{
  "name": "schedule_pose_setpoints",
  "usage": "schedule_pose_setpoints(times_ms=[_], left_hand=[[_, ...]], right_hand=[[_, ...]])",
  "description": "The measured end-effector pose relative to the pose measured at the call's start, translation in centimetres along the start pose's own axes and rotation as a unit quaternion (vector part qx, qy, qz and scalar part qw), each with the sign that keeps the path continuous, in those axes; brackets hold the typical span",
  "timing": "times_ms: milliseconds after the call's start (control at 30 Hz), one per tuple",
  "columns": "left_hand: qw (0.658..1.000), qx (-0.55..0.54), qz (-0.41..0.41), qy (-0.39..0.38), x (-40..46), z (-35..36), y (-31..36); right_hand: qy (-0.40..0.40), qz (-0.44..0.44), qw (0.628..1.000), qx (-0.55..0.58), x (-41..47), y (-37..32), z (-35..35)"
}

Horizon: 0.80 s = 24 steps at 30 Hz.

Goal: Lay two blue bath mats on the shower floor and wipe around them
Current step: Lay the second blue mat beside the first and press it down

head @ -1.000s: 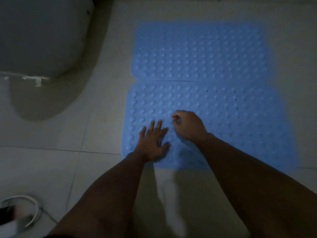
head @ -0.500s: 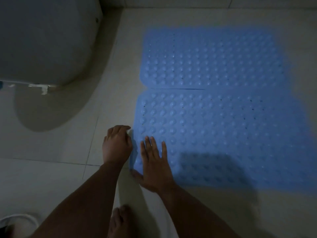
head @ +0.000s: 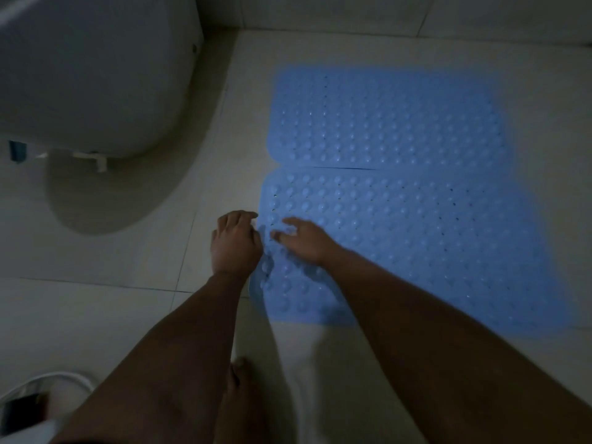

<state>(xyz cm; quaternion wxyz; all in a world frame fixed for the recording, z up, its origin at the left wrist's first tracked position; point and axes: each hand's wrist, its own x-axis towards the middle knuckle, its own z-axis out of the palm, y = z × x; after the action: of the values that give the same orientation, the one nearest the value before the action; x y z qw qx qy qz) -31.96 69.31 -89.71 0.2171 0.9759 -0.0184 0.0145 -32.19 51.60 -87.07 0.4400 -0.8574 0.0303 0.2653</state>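
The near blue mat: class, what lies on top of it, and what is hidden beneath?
On the near mat rests the right hand; the left hand sits at its left edge. The pale floor tiles under the mat are covered, so unseen.

Dim light falls on a pale tiled floor (head: 96,315) crossed by thin grout lines. A white ceramic toilet (head: 89,72) stands at the upper left, casting a curved shadow. A pale tiled wall (head: 352,11) runs along the top edge.

Bumpy rubbery mats (head: 400,200); smooth matt floor tiles (head: 96,315).
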Motion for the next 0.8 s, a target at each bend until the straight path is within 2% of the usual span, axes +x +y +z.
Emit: schedule_pose_setpoints(times_ms=[133, 267, 333, 533, 700, 800], left_hand=[[0.998, 0.019, 0.057, -0.024, -0.8, 3.2, 2.5], [0.987, 0.081, 0.093, -0.107, -2.1, 8.1, 2.7], [0.981, 0.121, 0.103, -0.107, -2.6, 9.1, 2.6], [0.979, 0.124, 0.123, -0.101, -2.9, 8.9, 2.6], [0.978, 0.128, 0.066, -0.148, -1.1, 7.6, 4.5], [0.984, 0.137, 0.059, -0.096, 2.5, 5.1, 6.4]], right_hand=[[0.131, -0.042, 0.99, -0.039, 1.9, 1.0, -5.3], [0.194, -0.088, 0.975, -0.07, 3.5, 4.1, -7.0], [0.22, -0.118, 0.965, -0.082, 3.6, 5.8, -7.5], [0.239, -0.157, 0.946, -0.153, 2.1, 10.1, -8.4], [0.198, -0.102, 0.949, -0.224, 0.8, 12.4, -11.9], [0.182, -0.076, 0.947, -0.254, 0.3, 12.2, -13.9]])
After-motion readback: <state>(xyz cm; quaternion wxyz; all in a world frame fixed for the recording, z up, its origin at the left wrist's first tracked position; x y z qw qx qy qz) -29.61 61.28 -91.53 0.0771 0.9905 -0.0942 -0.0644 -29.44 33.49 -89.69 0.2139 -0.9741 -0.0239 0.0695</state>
